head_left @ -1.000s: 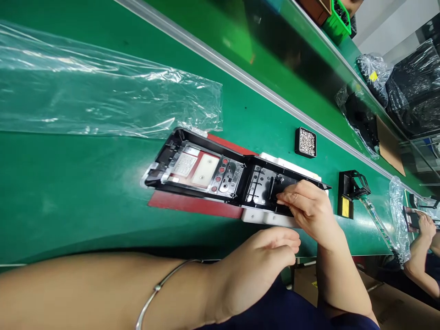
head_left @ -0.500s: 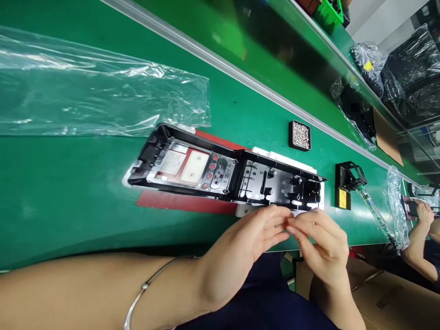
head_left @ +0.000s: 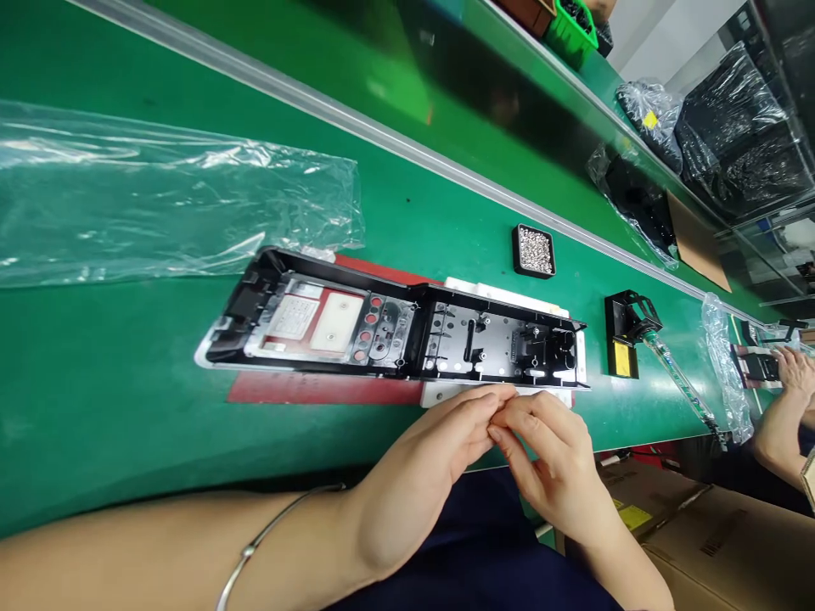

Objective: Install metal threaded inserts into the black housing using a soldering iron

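**Item 1. Your left hand (head_left: 426, 462).** The forearm lies in from 8 o'clock, with a thin metal bangle (head_left: 267, 530) on the wrist. Its fingers (head_left: 471, 417) are drawn together at the tips and meet those of your other hand.

**Item 2. Your right hand (head_left: 553, 471).** It comes up from 5 o'clock. Its fingers (head_left: 519, 433) are pinched tip to tip against the left ones. The meeting point is too small to read, so you cannot tell whether either hand grasps a small part.

**Item 3. Black housing (head_left: 395, 327).** It is long and lies flat, open side up, on the green worktop (head_left: 95, 407) at 12 o'clock of your hands, just beyond the fingertips.
- Its left end rests on a red mat (head_left: 318, 389).
- Its right end rests on a white block (head_left: 446, 395).
- Your fingertips are over the block's near edge; whether they touch it cannot be told.

**Item 4. Screw tray (head_left: 533, 251).** It is small and black, filled with silver screws, at 1 o'clock of the housing and apart from it.

**Item 5. Clear plastic bag (head_left: 159, 204).** It lies flat at 10 o'clock, with one corner just beside the housing's left end.

**Item 6. Black stand (head_left: 621, 348).** It carries a yellow label and sits at 3 o'clock of the housing, near it.

**Item 7. Another person's hand (head_left: 795, 369).** It is at the far 3 o'clock edge, well apart from yours.

**Item 8. Cardboard boxes (head_left: 700, 543).** They sit at 4 o'clock, below the worktop's near edge.
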`<action>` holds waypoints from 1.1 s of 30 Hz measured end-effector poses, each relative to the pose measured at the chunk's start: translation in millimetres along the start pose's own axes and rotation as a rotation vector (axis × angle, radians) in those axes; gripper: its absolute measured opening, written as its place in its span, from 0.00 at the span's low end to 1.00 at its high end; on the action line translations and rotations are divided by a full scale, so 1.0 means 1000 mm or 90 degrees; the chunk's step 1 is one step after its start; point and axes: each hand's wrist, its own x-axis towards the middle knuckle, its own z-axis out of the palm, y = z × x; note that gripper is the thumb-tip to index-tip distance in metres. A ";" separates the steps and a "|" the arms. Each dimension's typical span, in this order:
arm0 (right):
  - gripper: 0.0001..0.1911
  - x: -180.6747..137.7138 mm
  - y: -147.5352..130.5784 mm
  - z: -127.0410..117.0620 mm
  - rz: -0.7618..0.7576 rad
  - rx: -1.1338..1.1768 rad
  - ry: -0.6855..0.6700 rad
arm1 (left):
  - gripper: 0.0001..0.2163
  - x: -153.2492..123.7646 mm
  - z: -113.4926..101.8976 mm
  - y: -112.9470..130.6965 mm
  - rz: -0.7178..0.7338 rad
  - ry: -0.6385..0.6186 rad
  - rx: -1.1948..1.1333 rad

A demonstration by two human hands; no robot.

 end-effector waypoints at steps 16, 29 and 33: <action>0.07 0.015 0.045 -0.020 -0.055 -0.122 0.132 | 0.25 -0.001 -0.004 -0.003 0.004 0.001 0.004; 0.08 0.024 0.072 -0.037 -0.063 -0.061 0.016 | 0.25 0.002 -0.003 0.001 0.000 0.005 0.023; 0.05 0.027 0.074 -0.041 -0.054 -0.055 -0.001 | 0.23 0.001 -0.003 0.001 0.006 0.003 0.028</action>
